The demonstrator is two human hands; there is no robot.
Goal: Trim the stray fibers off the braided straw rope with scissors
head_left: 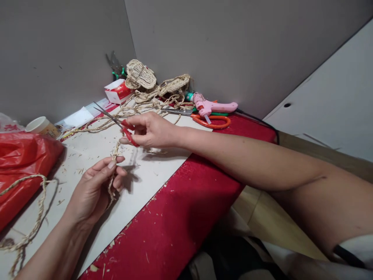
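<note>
My left hand [94, 188] pinches a braided straw rope [112, 177] between thumb and fingers above the white sheet [140, 175]. The rope hangs down past my palm and runs up toward my other hand. Just above it, my right hand [150, 130] grips the red handles of small scissors [115, 121]. Their blades are parted and point to the upper left, away from the rope. Both hands are closed on what they hold.
A pile of straw rope and woven pieces [151, 87] lies in the far corner. Beside it are a pink glue gun [211, 105], orange-handled scissors [204, 118] and a red-white box [118, 91]. A red plastic bag [23, 163] and a cup [40, 125] sit left. Red cloth [186, 217] covers the table.
</note>
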